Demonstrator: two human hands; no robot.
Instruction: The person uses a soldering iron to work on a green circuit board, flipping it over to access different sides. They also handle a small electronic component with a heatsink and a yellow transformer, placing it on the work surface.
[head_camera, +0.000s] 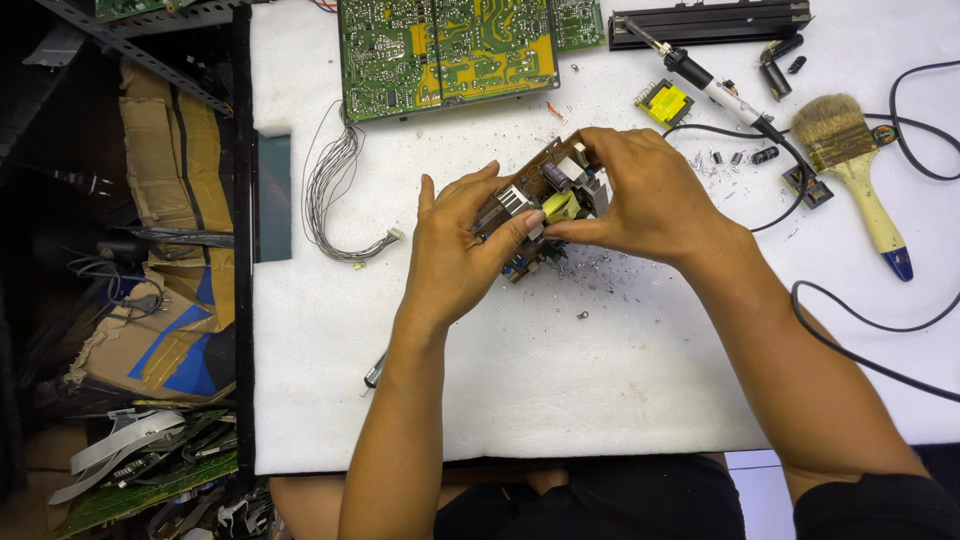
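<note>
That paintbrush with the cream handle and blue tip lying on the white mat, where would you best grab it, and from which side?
Take the paintbrush by the middle of its cream handle, coming straight down from above. It lies flat on the white mat, bristles pointing away from the person, and the handle is long, slim and bare. The black cable curves near the blue tip, so grip higher up.

From my hands, 6 o'clock is open white mat (560, 380), easy passage. 12: big green circuit board (450, 50) blocks. 2–3: soldering iron (710, 85), brush (860, 170), black cable (860, 350) clutter the way. 9: wire harness (335, 195), then mat edge.
</note>
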